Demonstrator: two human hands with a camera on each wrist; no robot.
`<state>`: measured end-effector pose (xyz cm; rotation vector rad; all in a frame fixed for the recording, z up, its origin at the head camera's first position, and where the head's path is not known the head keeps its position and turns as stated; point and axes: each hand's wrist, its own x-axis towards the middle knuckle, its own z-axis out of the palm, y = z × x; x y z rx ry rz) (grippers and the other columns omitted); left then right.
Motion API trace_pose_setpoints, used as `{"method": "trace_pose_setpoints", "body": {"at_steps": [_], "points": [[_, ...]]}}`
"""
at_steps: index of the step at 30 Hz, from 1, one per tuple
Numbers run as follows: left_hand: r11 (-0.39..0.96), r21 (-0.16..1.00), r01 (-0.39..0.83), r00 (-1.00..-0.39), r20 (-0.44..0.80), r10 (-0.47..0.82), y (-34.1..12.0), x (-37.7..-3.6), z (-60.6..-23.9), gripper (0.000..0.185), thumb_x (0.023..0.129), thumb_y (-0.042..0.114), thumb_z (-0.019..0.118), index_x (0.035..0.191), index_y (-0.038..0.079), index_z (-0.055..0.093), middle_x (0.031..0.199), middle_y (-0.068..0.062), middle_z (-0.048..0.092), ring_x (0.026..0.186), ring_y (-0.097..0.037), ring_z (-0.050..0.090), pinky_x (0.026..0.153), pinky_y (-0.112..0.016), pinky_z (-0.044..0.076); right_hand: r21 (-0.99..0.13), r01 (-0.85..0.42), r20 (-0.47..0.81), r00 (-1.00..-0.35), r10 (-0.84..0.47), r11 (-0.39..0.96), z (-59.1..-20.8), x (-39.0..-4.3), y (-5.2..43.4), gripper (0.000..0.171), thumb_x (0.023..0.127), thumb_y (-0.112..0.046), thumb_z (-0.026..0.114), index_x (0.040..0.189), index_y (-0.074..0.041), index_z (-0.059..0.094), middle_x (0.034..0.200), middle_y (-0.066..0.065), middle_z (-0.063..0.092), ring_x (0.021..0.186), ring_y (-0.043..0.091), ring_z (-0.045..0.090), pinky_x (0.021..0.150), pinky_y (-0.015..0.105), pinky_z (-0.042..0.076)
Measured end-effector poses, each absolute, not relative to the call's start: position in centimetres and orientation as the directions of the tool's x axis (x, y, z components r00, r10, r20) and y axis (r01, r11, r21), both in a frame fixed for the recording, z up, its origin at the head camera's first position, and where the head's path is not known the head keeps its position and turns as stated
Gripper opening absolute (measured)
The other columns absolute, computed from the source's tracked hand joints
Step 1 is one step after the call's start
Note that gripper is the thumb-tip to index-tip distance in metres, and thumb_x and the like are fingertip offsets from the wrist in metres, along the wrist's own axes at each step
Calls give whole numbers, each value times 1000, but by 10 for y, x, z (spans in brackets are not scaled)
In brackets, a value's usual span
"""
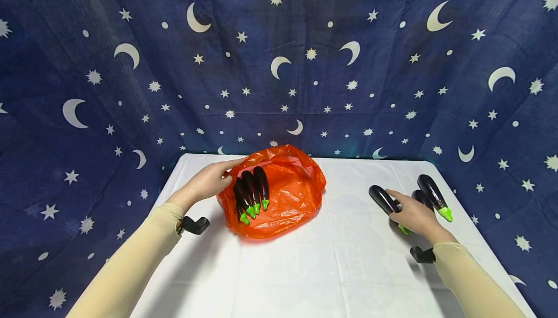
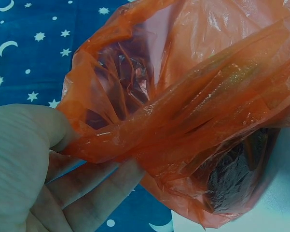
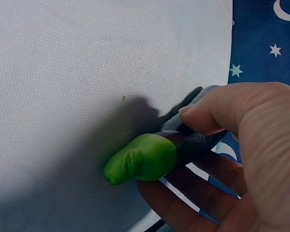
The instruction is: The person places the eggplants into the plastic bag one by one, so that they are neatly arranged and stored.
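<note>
An orange-red plastic bag (image 1: 296, 189) lies with its mouth spread on the left half of the table. Several dark purple eggplants (image 1: 261, 184) with green stem ends rest side by side inside it. My left hand (image 1: 208, 180) pinches the bag's left rim between thumb and fingers; the gathered plastic (image 2: 111, 140) shows in the left wrist view. At the right, my right hand (image 1: 415, 215) grips another eggplant (image 1: 382, 198), thumb on one side and fingers on the other. Its green cap (image 3: 154, 157) points away from the palm in the right wrist view, close over the white cloth.
Two more eggplants lie beyond the right hand, one (image 1: 432, 192) near the table's right edge and one (image 1: 421, 198) partly hidden by the hand. A white cloth covers the table (image 1: 279, 279). Dark blue curtain (image 1: 305, 85) with moons and stars surrounds it.
</note>
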<state>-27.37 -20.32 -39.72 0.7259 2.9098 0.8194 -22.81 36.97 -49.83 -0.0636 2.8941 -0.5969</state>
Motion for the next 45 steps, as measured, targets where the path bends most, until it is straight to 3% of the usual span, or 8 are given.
{"method": "trace_pose_setpoints", "body": {"at_steps": [5, 10, 20, 28, 45], "points": [[751, 496, 436, -888, 101, 449, -204, -274, -397, 63, 93, 3, 54, 152, 24, 53, 133, -3, 65, 90, -24, 56, 83, -40, 44, -397, 3, -182, -980, -76, 918, -499, -228, 370, 79, 88, -18, 69, 158, -8, 36, 136, 34, 54, 118, 50, 56, 88, 68, 44], [747, 498, 441, -885, 104, 453, -204, -273, -396, 63, 93, 2, 54, 152, 22, 53, 137, -5, 64, 92, -24, 56, 85, -41, 45, -396, 0, -185, -979, -80, 918, -499, -228, 370, 79, 88, -19, 70, 158, -7, 36, 137, 34, 54, 120, 52, 54, 89, 69, 44], [743, 510, 433, -887, 96, 451, -203, -271, -396, 64, 93, 0, 54, 153, 22, 52, 141, -5, 61, 94, -24, 57, 87, -41, 46, -391, 0, -191, -978, -81, 921, -500, -230, 371, 79, 88, -19, 69, 158, -7, 36, 136, 33, 55, 117, 49, 56, 87, 68, 45], [747, 510, 426, -890, 89, 447, -204, -274, -398, 65, 92, 1, 55, 152, 23, 53, 136, -3, 64, 93, -24, 57, 86, -40, 46, -396, -16, -178, -980, -94, 918, -501, -229, 371, 77, 88, -17, 69, 158, -7, 37, 133, 30, 58, 105, 39, 59, 84, 62, 46], [747, 511, 426, -889, 85, 449, -203, -273, -398, 64, 92, 3, 55, 153, 24, 52, 132, -1, 65, 92, -23, 56, 87, -40, 45, -382, -45, -140, -984, -107, 923, -501, -227, 368, 76, 87, -14, 66, 157, -4, 38, 137, 32, 55, 105, 39, 59, 82, 60, 47]]}}
